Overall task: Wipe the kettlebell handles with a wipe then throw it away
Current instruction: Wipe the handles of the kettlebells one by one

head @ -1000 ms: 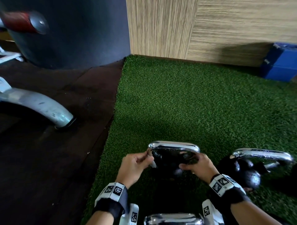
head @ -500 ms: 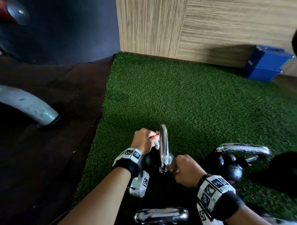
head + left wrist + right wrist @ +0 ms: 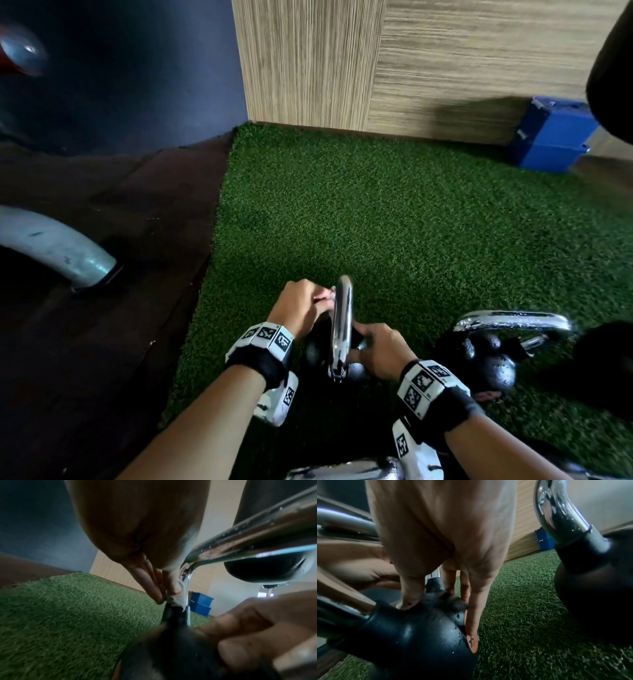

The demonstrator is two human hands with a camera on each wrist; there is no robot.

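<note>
A black kettlebell [image 3: 419, 635] stands on the green turf [image 3: 411, 222], its chrome handle [image 3: 340, 325] end-on to me in the head view. My left hand [image 3: 322, 296] pinches a small white wipe [image 3: 178, 599] against the far leg of that handle [image 3: 248, 536]. My right hand [image 3: 359, 337] grips the ball just under the near side of the handle, with the thumb on one side and the fingers [image 3: 472, 615] down the other. Water drops sit on the chrome and on the ball.
A second kettlebell [image 3: 493, 363] with a chrome handle [image 3: 513, 322] stands close on the right, and a third handle [image 3: 342, 471] shows at the bottom edge. A grey metal tube [image 3: 68, 253] meets the dark floor on the left. Blue boxes [image 3: 548, 137] sit by the wood-panelled wall.
The kettlebell has been turned from handle sideways to handle end-on. My left hand has gone with the wipe to the handle's far end. Little has moved in the last half second.
</note>
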